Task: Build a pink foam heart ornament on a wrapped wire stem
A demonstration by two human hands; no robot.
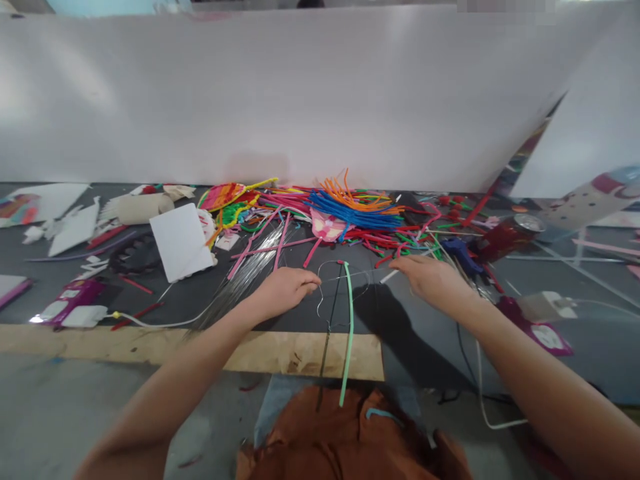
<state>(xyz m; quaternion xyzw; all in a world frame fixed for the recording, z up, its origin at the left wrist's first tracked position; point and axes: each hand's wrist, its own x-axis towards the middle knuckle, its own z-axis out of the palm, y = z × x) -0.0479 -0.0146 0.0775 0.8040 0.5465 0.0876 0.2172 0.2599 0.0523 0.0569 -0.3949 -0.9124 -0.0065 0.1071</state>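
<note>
Pinching a thin silver wire (345, 275) in narrowly closed fingers, the left hand (285, 292) and right hand (430, 280) meet near mid-worktop, forearms angled inward from either side. The wire bends into a loop between them, and a mint-green pipe cleaner (349, 333) hangs from it (a dark strip (327, 333) hangs beside it), both dropping past the near edge of the dark worktop (175, 300). A tan cardboard strip (300, 353) lines that edge. Farther out, a bundle of silver wires (245, 273) lies just beside the left hand, a heap of pipe cleaners (350, 213) lies beyond, and a white board (300, 100) stands along the far edge.
</note>
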